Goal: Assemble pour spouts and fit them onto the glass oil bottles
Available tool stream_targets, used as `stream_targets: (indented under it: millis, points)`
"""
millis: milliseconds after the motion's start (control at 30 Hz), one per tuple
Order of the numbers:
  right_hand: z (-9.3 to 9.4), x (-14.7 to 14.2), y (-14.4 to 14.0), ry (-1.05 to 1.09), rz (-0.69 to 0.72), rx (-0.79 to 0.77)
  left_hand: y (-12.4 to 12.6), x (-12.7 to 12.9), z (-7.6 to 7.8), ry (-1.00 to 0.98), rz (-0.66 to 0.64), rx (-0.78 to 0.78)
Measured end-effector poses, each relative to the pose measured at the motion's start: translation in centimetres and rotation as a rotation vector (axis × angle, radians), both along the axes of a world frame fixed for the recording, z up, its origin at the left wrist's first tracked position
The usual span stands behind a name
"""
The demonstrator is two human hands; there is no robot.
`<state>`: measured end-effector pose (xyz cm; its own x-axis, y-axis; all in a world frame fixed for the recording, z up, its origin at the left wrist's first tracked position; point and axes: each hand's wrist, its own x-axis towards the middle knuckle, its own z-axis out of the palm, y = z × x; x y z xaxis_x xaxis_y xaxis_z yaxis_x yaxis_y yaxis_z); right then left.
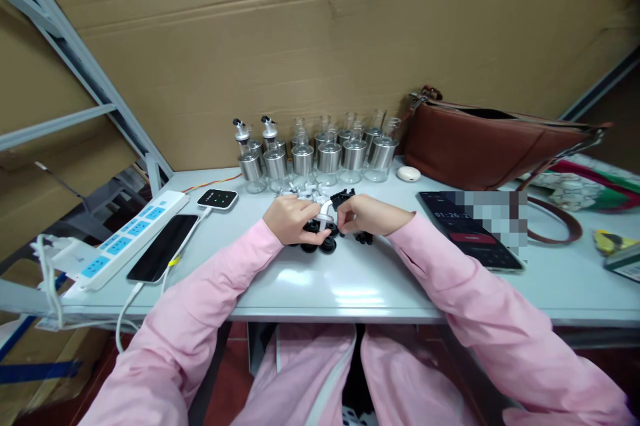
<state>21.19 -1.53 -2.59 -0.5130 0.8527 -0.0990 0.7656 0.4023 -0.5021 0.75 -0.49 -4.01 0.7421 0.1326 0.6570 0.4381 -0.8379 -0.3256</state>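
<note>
My left hand is closed round a silver pour spout with a curved neck, held low over the middle of the table. Right beside it, the fingers of my right hand are pinched together close to the spout. What they grip, if anything, is too small to make out. Black round stoppers lie under and in front of my left hand. Small black caps are heaped behind my right fingers, and more silver spouts lie behind my left hand.
Glass bottles with metal bands stand in rows at the back; two at the left carry spouts. Leftward are a power strip, a phone and a small black device. Rightward are a tablet, a white case and a brown bag.
</note>
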Motion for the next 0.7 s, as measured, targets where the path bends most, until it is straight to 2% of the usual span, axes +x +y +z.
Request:
stream_targets:
  millis: [167, 467, 600, 700]
  points:
    - [-0.6, 0.7, 0.7, -0.015, -0.115, 0.049, -0.1, 0.1, 0.1, -0.026, -0.015, 0.017]
    - [-0.3, 0.1, 0.0, -0.021, -0.047, 0.019, -0.1, 0.2, 0.2, -0.039, -0.03, 0.023]
    - [-0.4, 0.3, 0.2, -0.04, -0.034, 0.061, -0.1, 0.1, 0.1, -0.037, -0.03, 0.014]
    - [-0.8, 1.1, 0.5, -0.068, -0.078, 0.131, -0.1, 0.1, 0.1, -0.035, -0.019, 0.015]
